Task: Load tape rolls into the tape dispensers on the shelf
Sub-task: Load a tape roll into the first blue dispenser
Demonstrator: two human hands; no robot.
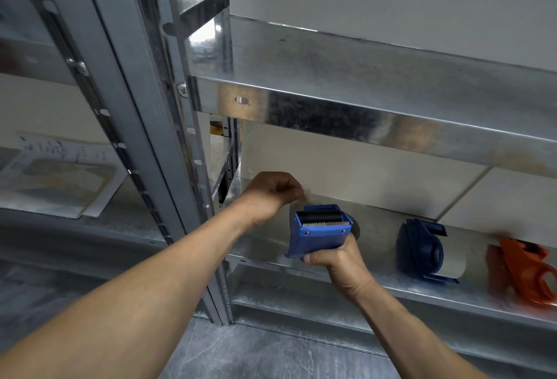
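I fear the clear tape end [297, 205] may slip from my left hand [271, 193] and cling to the toothed blade just under the pinch; I can barely make out the film. That hand's fingers are curled, pinching it just above the blue tape dispenser [319, 232], whose handle my right hand [336, 261] clasps firmly. A loaded blue dispenser [422, 255] and an orange dispenser [524, 270] lie right of my grip on the shelf [373, 246].

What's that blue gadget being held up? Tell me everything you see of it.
The blue tape dispenser looks like moulded plastic, with a black roller across its top, a toothed blade below and two screws on its face. The right hand grips it from below, holding it over the shelf. The left hand pinches what seems clear tape at its upper left corner.
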